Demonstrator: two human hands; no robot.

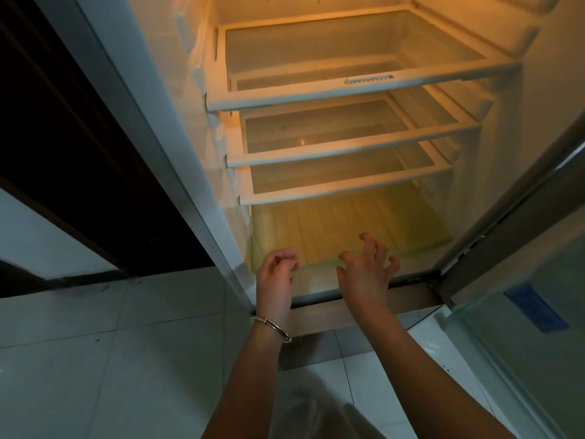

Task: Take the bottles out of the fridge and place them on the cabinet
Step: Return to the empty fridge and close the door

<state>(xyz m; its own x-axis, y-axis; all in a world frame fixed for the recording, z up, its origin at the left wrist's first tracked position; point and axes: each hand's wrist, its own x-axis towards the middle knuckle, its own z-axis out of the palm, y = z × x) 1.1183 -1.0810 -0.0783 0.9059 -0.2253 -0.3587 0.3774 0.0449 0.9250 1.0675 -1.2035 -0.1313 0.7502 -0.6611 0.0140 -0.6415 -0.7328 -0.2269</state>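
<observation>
1. Forearms rise from the bottom edge of the head view, over a blurred pale fabric and the tiled floor. A metal bracelet circles the left wrist.
2. At the foot of the open fridge, the left hand sits at the front lip of a yellowish drawer. Its fingers are curled, with the thumb close to the fingertips. Whether they pinch the lip or hold nothing cannot be told.
3. Just beside it, the right hand hovers over the same lip, its fingers spread apart and bent like a claw, gripping nothing.
4. None of the bottles shows in this view, either on the three shelves or through the drawer, where only a ribbed floor is seen. The cabinet is out of view too.
5. Any bottles still inside would probably be cold and perhaps damp, so slippery, and heavy if full. A wrap round the body below the shoulder looks safer than a pinch at the cap. Glass or plastic cannot be judged.
6. On the right the door stands open, its glass-fronted bin near the right forearm. A dark wooden panel fills the left.
7. Overhead, the lowest shelf overhangs the drawer, so a tall bottle would likely need tilting to come out.
</observation>
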